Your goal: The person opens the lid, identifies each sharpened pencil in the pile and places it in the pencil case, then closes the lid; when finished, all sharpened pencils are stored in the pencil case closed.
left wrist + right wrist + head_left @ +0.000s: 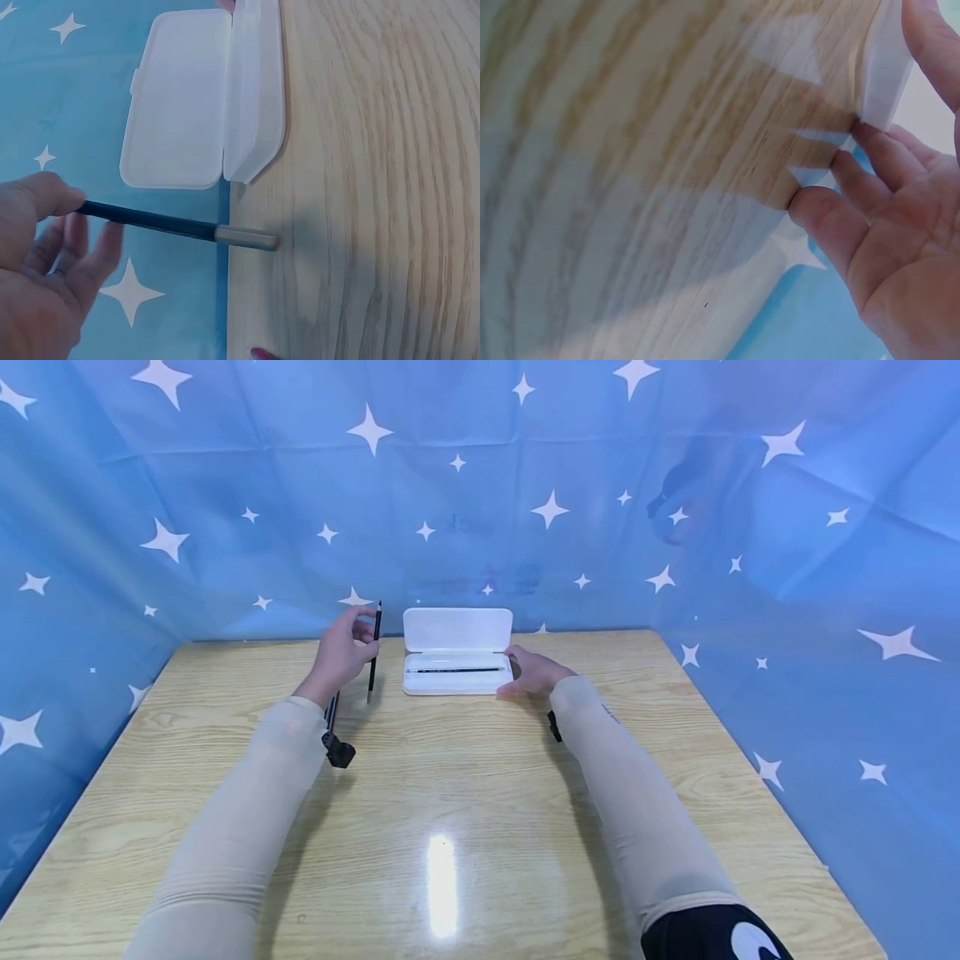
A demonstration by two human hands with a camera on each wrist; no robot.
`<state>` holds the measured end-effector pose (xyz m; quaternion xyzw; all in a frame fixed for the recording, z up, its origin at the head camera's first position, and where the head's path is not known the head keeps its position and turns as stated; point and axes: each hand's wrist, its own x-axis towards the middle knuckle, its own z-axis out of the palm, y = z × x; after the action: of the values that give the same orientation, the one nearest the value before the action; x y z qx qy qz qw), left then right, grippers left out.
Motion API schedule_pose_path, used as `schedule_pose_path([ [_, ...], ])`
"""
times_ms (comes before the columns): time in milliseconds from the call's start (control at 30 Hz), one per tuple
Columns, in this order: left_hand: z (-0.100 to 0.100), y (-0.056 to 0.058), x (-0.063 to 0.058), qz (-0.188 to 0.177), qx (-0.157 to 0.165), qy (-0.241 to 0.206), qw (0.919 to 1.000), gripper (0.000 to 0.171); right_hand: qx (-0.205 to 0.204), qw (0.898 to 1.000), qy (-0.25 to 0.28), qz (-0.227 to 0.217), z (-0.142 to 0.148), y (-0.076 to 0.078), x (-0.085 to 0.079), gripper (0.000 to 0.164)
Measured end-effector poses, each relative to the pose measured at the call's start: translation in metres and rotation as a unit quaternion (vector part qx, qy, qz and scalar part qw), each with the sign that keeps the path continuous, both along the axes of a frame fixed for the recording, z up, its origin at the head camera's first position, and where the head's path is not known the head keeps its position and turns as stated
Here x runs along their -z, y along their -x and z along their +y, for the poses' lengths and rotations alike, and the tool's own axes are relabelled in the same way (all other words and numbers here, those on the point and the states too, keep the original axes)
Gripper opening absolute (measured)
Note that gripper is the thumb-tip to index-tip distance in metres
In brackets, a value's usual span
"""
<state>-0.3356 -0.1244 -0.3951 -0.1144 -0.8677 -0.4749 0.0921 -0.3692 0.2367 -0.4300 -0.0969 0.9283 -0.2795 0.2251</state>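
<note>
Starry blue cloth (480,485) backs the worktop (525,777) where the left hand (341,652) pinches a dark pencil (169,223) — probably light, stiff, best held mid-barrel — beside an open white case (458,631) the right hand (536,673) grips.

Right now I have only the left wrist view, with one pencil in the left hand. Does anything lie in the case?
Observer: Yes, the head view shows a second pencil lying lengthwise in the open case.
Operator: What is at the case's far end from me?
Observer: The right hand, with its thumb and fingers at that end.
Operator: Does that hand hold a pencil too?
Observer: No, the right wrist view shows none in it.
</note>
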Motion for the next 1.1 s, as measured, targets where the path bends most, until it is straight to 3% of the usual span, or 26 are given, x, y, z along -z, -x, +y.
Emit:
schedule_pose_path([
  [467, 0.022, 0.014, 0.011, 0.128, -0.012, -0.074, 0.989, 0.045, -0.002, 1.0, -0.006, -0.003, 0.002, 0.0, 0.001, 0.096],
  [767, 0.037, 0.02, 0.014, 0.137, -0.018, -0.108, 0.9846, 0.042, 0.002, 1.0, -0.005, -0.001, 0.0, 0.0, 0.0, 0.096],
  [1100, 0.05, 0.034, 0.023, 0.138, -0.025, -0.115, 0.9834, 0.041, 0.003, 1.0, 0.002, -0.001, 0.002, -0.005, 0.0, 0.097],
])
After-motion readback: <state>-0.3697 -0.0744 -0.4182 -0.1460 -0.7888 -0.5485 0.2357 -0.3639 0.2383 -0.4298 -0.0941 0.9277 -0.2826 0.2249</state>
